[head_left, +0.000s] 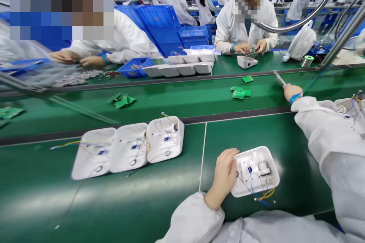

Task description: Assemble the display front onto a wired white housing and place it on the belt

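Note:
My left hand (225, 172) is curled over the left edge of a white plastic housing (272, 180), which lies on the green bench in front of me. Inside the housing sit a small blue part (250, 169) and a silvery motor-like part (264, 168). Yellow, blue and red wires (266, 196) trail over its near edge. Stretched out to the right, my right hand (292, 92) is closed round a slim grey tool (280, 78) above the green conveyor belt. The tool's exact kind is blurred.
Three wired white housings (128, 155) stand in a row at left, more (349, 110) at far right. Green circuit boards (241, 93) lie on the belt (176, 100). Across it, two co-workers handle parts near a blue bin (135, 67), a fan (302, 41) and a solder spool (307, 61).

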Demonstrator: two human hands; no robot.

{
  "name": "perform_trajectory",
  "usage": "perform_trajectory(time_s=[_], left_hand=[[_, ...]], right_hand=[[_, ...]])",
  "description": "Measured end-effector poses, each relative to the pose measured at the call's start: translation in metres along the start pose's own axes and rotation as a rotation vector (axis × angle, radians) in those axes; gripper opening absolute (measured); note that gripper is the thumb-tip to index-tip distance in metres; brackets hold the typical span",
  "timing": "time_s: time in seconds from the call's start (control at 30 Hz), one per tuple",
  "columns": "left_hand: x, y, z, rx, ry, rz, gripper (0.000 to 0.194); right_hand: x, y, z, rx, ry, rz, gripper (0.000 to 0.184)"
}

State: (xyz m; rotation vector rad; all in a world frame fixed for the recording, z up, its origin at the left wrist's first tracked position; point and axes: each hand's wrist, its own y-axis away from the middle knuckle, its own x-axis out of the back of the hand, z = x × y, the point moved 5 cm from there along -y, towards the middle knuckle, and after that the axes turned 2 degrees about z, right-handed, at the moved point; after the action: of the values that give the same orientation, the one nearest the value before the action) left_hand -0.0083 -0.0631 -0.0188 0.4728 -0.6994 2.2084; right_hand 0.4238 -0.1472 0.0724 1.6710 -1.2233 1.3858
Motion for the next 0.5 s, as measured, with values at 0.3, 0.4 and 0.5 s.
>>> perform_trajectory(time_s=[0.3, 0.4, 0.5], left_hand=[[0.022, -0.027, 0.012, 0.173, 0.562, 0.037, 0.047], [0.024, -0.026, 0.036, 0.189, 0.884, -0.090, 0.068], [0.031, -0.012, 0.045, 0.355, 0.984, -0.113, 0.065]], right_hand=[[0.040, 0.169, -0.066, 0.296, -0.870, -0.262, 0.050], [0.033, 0.260, -0.090, 0.454, -0.910, -0.517, 0.042], [0.043, 0.302, -0.087, 0.622, -0.721, -0.395, 0.037]])
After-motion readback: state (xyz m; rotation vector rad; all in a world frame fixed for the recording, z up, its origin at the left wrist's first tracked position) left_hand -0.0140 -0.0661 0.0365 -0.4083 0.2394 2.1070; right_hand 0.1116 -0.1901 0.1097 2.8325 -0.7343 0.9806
